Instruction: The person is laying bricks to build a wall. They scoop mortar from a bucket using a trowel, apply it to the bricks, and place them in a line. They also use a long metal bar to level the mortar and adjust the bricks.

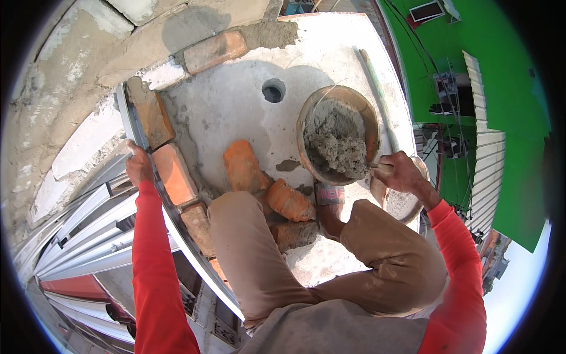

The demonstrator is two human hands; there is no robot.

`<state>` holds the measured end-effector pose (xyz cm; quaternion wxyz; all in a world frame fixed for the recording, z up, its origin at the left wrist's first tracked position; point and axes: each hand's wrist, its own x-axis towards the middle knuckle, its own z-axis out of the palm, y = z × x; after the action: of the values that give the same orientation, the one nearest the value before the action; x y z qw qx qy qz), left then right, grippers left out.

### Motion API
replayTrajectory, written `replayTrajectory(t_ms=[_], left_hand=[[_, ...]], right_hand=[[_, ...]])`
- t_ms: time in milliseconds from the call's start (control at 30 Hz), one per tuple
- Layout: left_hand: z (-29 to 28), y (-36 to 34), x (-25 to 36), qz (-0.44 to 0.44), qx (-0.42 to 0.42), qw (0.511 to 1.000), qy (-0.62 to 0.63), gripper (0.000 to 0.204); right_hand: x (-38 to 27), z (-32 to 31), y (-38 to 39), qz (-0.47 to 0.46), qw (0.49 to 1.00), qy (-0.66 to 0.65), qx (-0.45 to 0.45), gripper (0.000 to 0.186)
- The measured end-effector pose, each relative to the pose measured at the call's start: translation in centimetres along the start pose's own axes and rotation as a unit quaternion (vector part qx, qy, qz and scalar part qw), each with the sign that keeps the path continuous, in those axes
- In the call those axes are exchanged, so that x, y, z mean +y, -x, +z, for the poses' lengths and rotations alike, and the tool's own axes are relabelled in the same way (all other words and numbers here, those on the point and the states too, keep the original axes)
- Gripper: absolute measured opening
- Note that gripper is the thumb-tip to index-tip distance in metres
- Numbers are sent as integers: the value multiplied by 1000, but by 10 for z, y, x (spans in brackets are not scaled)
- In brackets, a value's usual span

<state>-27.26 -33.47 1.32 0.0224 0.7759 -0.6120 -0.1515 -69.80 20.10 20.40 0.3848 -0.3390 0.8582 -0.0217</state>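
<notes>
My left hand is closed round a long metal straightedge that lies along the outer side of a row of orange bricks. With my right hand I grip a trowel by its handle at the right rim of a round bucket. The trowel's blade is not plainly visible in the grey mortar heaped inside. Loose bricks lie between the row and my foot: one orange brick, a broken one and a greyer one.
A round hole opens in the pale slab. Beyond the bucket lies a long pole; a second container sits behind my right hand. A plastered wall rises at the left, with metal roofing below the slab edge.
</notes>
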Motion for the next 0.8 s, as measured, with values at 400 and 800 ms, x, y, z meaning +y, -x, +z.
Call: replayTrajectory(t_ms=[400, 800], left_hand=[[-6, 5, 5, 4, -17, 1000, 26, 116], [-8, 11, 12, 31, 16, 999, -15, 109]], right_hand=[[21, -69, 1, -99, 994, -45, 16, 24], [12, -201, -264, -193, 933, 192, 234, 29]])
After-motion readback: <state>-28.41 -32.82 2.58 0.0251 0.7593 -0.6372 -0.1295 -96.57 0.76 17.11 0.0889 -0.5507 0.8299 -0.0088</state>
